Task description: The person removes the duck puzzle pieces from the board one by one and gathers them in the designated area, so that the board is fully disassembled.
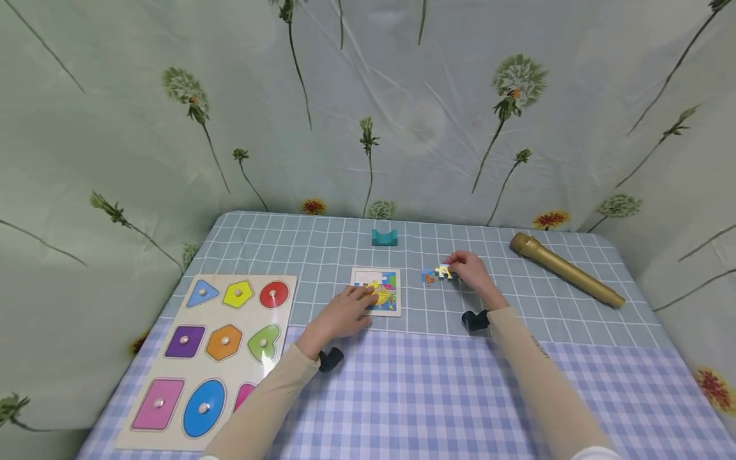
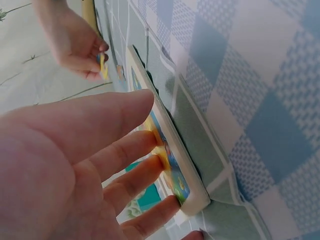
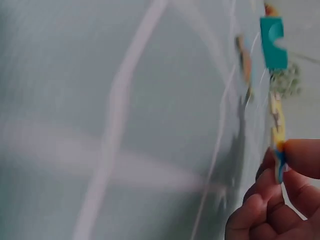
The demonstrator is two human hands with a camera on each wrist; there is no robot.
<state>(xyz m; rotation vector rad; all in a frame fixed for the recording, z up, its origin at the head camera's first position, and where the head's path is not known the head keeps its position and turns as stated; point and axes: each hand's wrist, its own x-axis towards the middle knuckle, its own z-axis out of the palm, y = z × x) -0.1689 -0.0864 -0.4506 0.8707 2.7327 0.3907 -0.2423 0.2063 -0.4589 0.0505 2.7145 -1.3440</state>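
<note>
A small jigsaw puzzle in a pale frame point(image 1: 390, 312) lies on the grey checked cloth, partly filled with a colourful picture. My left hand point(image 1: 345, 312) rests on its left side, fingers extended; in the left wrist view the fingertips point(image 2: 161, 162) touch the picture. To the right, my right hand point(image 1: 473, 273) pinches a yellow and blue jigsaw piece point(image 3: 278, 120) between thumb and fingers, held above the cloth. Just left of that piece another jigsaw piece point(image 1: 429, 277), blue and orange, lies on the cloth.
On the left lies a board of knobbed shapes point(image 1: 198, 377), partly under my left forearm. Behind the puzzle stands a teal curved block point(image 1: 384, 238). A gold microphone-shaped object point(image 1: 566, 269) lies at the right. A dandelion-print curtain point(image 1: 402, 128) hangs behind the table.
</note>
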